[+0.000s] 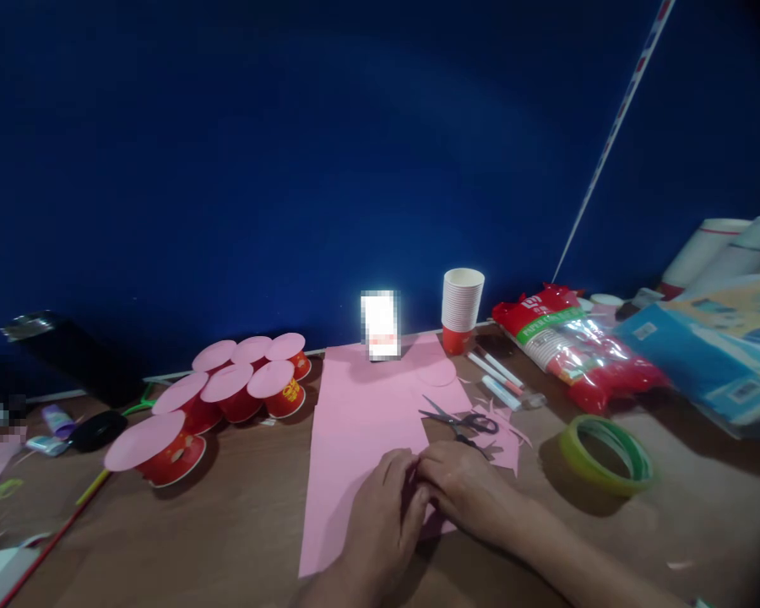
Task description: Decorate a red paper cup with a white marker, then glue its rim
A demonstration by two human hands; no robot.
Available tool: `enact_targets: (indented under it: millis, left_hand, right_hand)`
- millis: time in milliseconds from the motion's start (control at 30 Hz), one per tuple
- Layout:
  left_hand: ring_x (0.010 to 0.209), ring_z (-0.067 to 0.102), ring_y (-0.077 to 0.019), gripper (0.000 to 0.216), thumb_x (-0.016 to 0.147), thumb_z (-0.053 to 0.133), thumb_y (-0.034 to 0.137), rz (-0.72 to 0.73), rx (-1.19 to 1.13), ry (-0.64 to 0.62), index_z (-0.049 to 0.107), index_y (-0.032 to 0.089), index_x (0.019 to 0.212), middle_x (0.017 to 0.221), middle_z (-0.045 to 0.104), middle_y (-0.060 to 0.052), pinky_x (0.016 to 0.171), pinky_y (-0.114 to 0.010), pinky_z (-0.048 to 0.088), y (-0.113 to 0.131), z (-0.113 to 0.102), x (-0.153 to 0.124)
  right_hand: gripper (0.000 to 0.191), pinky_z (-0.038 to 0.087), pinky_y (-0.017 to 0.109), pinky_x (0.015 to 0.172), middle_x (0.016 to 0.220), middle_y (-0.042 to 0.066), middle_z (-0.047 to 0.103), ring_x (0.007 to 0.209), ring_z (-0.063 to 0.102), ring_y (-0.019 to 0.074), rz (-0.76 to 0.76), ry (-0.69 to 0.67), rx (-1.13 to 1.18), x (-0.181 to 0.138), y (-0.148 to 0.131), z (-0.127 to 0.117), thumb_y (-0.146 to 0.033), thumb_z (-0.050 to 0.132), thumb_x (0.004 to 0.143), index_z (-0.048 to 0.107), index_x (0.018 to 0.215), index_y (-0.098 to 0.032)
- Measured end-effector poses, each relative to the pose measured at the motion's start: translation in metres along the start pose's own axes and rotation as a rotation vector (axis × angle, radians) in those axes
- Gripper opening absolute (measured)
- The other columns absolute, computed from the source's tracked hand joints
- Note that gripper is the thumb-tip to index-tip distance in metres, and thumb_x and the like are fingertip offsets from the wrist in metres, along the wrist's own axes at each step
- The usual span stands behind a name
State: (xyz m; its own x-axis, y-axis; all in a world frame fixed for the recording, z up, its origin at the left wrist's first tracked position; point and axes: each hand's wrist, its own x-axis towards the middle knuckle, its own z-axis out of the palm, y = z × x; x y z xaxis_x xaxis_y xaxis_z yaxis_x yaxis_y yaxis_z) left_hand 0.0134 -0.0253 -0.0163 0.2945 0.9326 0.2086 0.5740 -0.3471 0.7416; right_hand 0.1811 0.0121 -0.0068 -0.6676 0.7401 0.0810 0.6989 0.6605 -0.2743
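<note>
My left hand (386, 507) and my right hand (472, 490) meet over the lower end of the long pink paper (348, 447). Their fingers are bent and pressed together at the tips; whatever may be between them is hidden. Just beyond my right hand lies a pair of dark-handled scissors (459, 420), blades apart, partly on pink paper scraps (507, 439). A pink paper circle (436, 370) rests near the far right edge of the long sheet.
Red paper cups (171, 460) topped with pink discs (145, 439) stand at left. A cup stack (463, 308), markers (500, 393), a red cup package (570, 338) and a tape roll (605, 456) occupy the right. Behind the table rises a blue wall (291, 169); a bright blurred rectangle (381, 325) stands before it.
</note>
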Motion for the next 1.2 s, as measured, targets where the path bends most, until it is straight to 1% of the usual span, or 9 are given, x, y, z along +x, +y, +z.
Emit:
enact_targets:
  millis: [133, 300, 400, 467, 533, 733, 867, 967, 1200]
  left_hand:
    - [0.094, 0.059, -0.0228, 0.023, 0.093, 0.045, 0.029, -0.004, 0.071, -0.049, 0.055, 0.020, 0.112, 0.105, 0.063, -0.008, 0.084, -0.040, 0.049, 0.003, 0.000, -0.003]
    - [0.098, 0.059, -0.0254, 0.027, 0.090, 0.050, 0.028, -0.003, 0.158, -0.072, 0.054, 0.021, 0.115, 0.109, 0.063, -0.009, 0.085, -0.043, 0.050, 0.004, 0.001, -0.006]
    - [0.107, 0.058, -0.0276, 0.033, 0.089, 0.051, 0.029, 0.038, 0.240, -0.090, 0.053, 0.019, 0.121, 0.120, 0.062, -0.012, 0.091, -0.046, 0.050, 0.000, 0.004, -0.008]
    - [0.113, 0.057, -0.0286, 0.035, 0.090, 0.050, 0.030, 0.074, 0.285, -0.090, 0.055, 0.018, 0.123, 0.126, 0.060, -0.014, 0.095, -0.047, 0.049, -0.002, 0.005, -0.009]
    - [0.116, 0.056, -0.0300, 0.038, 0.088, 0.052, 0.031, 0.100, 0.328, -0.084, 0.056, 0.017, 0.123, 0.128, 0.060, -0.015, 0.097, -0.049, 0.049, -0.004, 0.007, -0.010]
    - [0.119, 0.055, -0.0316, 0.045, 0.082, 0.062, 0.032, 0.152, 0.387, -0.101, 0.058, 0.017, 0.124, 0.132, 0.059, -0.016, 0.099, -0.049, 0.049, -0.006, 0.007, -0.009]
    - [0.119, 0.057, -0.0327, 0.046, 0.082, 0.063, 0.035, 0.216, 0.449, -0.064, 0.059, 0.017, 0.124, 0.131, 0.061, -0.016, 0.097, -0.051, 0.051, -0.012, 0.009, -0.009]
    - [0.118, 0.058, -0.0320, 0.046, 0.082, 0.062, 0.036, 0.239, 0.484, -0.057, 0.060, 0.016, 0.124, 0.131, 0.061, -0.017, 0.096, -0.050, 0.052, -0.017, 0.011, -0.008]
    - [0.120, 0.057, -0.0319, 0.047, 0.084, 0.059, 0.038, 0.229, 0.508, -0.069, 0.059, 0.014, 0.125, 0.132, 0.060, -0.017, 0.097, -0.050, 0.052, -0.016, 0.012, -0.009]
  right_hand:
    - [0.018, 0.044, 0.029, 0.071, 0.080, 0.007, 0.069, 0.077, 0.064, 0.0192, -0.011, -0.003, -0.027, -0.001, 0.000, -0.001, -0.018, 0.053, 0.092, 0.068, 0.081, -0.015]
    - [0.021, 0.043, 0.025, 0.070, 0.083, 0.004, 0.068, 0.077, 0.062, 0.0158, 0.020, 0.094, 0.030, -0.004, 0.016, -0.013, -0.025, 0.051, 0.095, 0.065, 0.081, -0.018]
    - [0.021, 0.044, 0.028, 0.072, 0.086, 0.006, 0.069, 0.080, 0.064, 0.0191, 0.213, 0.134, -0.107, -0.007, 0.032, -0.023, -0.024, 0.051, 0.095, 0.065, 0.082, -0.017]
    - [0.015, 0.044, 0.030, 0.070, 0.089, 0.009, 0.069, 0.082, 0.065, 0.0224, 0.355, 0.109, -0.211, -0.009, 0.040, -0.027, -0.024, 0.054, 0.092, 0.067, 0.087, -0.017]
    - [0.011, 0.044, 0.030, 0.067, 0.093, 0.011, 0.069, 0.083, 0.065, 0.0238, 0.421, 0.075, -0.261, -0.010, 0.044, -0.029, -0.023, 0.059, 0.089, 0.068, 0.091, -0.017]
    - [0.008, 0.045, 0.030, 0.073, 0.093, 0.011, 0.070, 0.090, 0.065, 0.0251, 0.440, 0.068, -0.282, -0.008, 0.049, -0.020, -0.020, 0.060, 0.087, 0.067, 0.089, -0.018]
    - [0.011, 0.045, 0.032, 0.077, 0.098, 0.013, 0.070, 0.093, 0.064, 0.0259, 0.457, 0.085, -0.277, -0.006, 0.057, -0.018, -0.014, 0.058, 0.087, 0.067, 0.092, -0.017]
    - [0.012, 0.045, 0.032, 0.076, 0.096, 0.012, 0.070, 0.091, 0.064, 0.0261, 0.442, 0.097, -0.252, -0.007, 0.057, -0.021, -0.014, 0.057, 0.088, 0.067, 0.094, -0.017]
    - [0.015, 0.044, 0.030, 0.081, 0.100, 0.007, 0.069, 0.092, 0.062, 0.0203, 0.342, 0.158, -0.106, -0.023, 0.041, -0.036, -0.020, 0.051, 0.094, 0.065, 0.099, -0.020]
